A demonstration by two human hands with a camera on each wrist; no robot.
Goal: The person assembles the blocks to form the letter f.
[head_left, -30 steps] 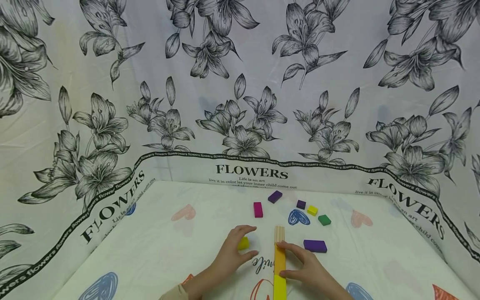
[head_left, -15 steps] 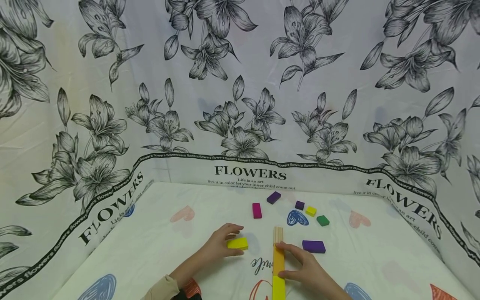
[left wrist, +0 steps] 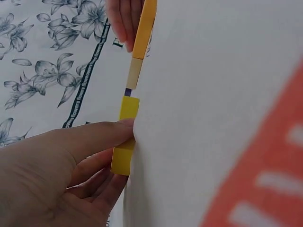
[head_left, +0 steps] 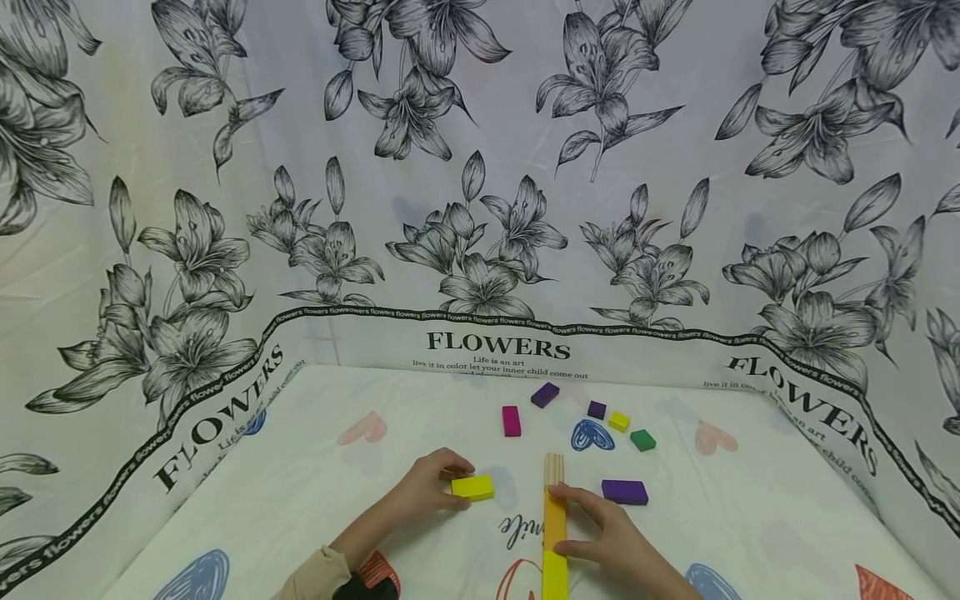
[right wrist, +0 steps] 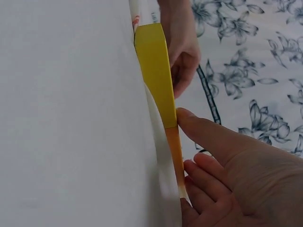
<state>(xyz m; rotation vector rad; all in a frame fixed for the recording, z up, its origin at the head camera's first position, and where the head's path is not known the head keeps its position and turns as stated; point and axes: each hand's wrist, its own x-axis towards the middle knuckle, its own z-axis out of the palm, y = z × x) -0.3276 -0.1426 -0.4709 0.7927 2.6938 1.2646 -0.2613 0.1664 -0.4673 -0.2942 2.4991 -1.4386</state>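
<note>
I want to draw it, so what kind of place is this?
Maybe a curtained-off play spot: a flowery curtain on three sides, a white cloth printed with hearts, and colored blocks on it.

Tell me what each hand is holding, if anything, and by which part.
The left hand pinches the rectangular yellow block across its long sides, toward its left end. The right hand touches the orange-and-yellow block row without a clear grip.

On my feed, outside the middle row (head_left: 553,528), I count three purple blocks (head_left: 625,492), two yellow blocks (head_left: 476,487), one magenta block (head_left: 512,421) and one green block (head_left: 642,440) — seven in all. In the row I see one pale wooden section (head_left: 553,468), one orange section (head_left: 555,518), one yellow section (head_left: 555,578).
</note>
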